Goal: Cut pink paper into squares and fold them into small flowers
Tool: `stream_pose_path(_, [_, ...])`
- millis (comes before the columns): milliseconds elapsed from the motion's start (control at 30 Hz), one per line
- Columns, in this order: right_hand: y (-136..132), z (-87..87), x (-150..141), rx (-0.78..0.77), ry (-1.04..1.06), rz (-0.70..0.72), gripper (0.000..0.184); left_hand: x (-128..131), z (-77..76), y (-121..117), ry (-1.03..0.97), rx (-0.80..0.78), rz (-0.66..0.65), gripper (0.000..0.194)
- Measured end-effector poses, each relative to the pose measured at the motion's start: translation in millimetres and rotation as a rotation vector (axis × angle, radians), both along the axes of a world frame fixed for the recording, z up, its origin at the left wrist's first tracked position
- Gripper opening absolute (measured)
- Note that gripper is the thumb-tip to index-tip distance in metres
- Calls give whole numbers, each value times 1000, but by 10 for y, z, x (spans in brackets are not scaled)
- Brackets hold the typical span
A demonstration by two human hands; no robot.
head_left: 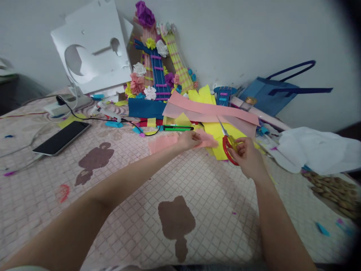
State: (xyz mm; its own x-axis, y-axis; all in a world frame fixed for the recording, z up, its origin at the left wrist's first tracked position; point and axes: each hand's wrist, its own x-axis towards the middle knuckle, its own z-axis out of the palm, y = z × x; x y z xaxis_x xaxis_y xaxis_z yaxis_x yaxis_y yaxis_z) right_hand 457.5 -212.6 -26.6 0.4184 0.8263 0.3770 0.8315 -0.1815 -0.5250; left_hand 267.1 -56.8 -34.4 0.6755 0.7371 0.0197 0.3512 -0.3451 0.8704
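My right hand is closed round the handles of a pair of scissors, one handle red and one yellow. The blades point up and away, over yellow paper. To its left, my left hand has its fingers pinched on a thin piece of pink crepe paper that lies near the table's middle. Just beyond that hand rests a green and black box cutter. A long pink paper strip stretches across the yellow sheets, next to a dark blue piece of paper.
Paper-flower decorated toy guitars lean against the wall beside white foam packaging. A phone and a glue gun lie left. A blue bag, white plastic bag and peanut-like brown pile are right.
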Motion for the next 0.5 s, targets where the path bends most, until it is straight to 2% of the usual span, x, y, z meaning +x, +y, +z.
stream_pose_path(100, [0,-36,-216,-42,-83,22,35,30,-78,-7,97,131,16,9])
stream_pose_path(267, [69,-135,-600,-198,-289,79,27,-6,-170,2,229,285,11,12])
stream_pose_path(400, [127,-211,-766,-321,-378,60,25,-10,-150,-22,284,364,-3,15])
stream_pose_path(500, [145,-241,-807,-356,-437,36,27,-14,-105,-71,316,421,-15,17])
